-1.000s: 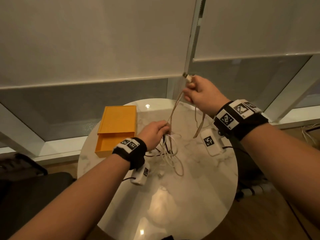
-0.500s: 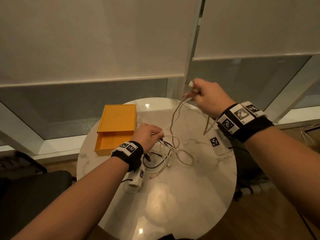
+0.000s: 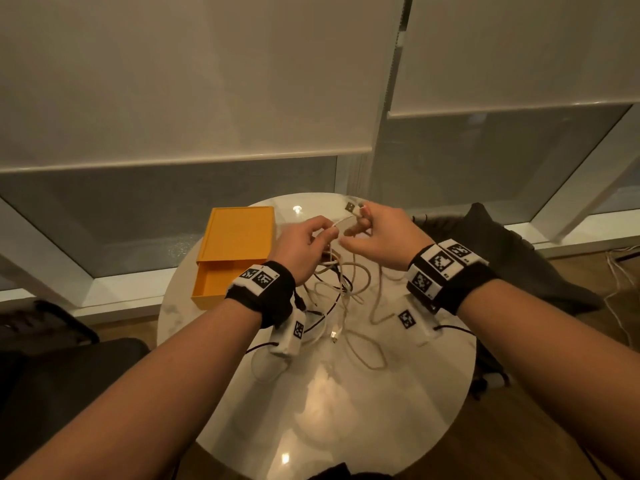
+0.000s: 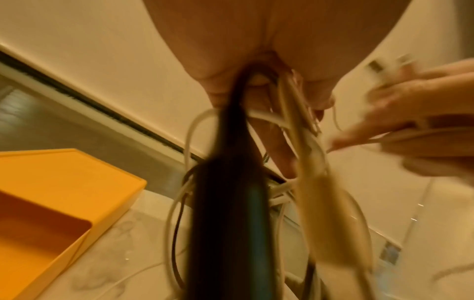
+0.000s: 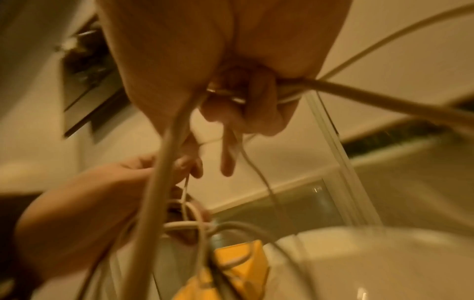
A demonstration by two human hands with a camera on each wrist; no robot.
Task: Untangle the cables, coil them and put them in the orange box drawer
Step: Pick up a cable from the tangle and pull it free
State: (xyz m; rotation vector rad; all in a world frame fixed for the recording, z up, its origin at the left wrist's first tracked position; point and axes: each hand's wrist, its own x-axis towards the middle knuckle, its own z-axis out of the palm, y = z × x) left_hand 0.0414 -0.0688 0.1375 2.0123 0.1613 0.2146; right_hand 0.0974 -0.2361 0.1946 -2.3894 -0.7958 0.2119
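Hovering above the round marble table (image 3: 398, 410), both hands are raised and close together, working one pale cable (image 3: 346, 223) stretched between them. The right hand (image 3: 381, 237) pinches the cable just behind its USB plug (image 3: 350, 206), which sticks up past the fingers on the far side of the table; the other fingers of that hand are loosely spread. The left hand (image 3: 301, 247) pinches the same pale cable a short way along, thumb against fingertips, and from its closed fist more strands hang down, among them a dark cable (image 4: 225, 203). Below the hands the rest of the tangle (image 3: 343, 299) lies in loose overlapping loops on the middle of the table, a small connector (image 3: 334, 336) lying at the near edge of the loops. The orange box (image 3: 239, 233) sits at the table's left edge, left of the left hand, its drawer (image 3: 211, 289) pulled open toward the person. Both wrist views are blurred.
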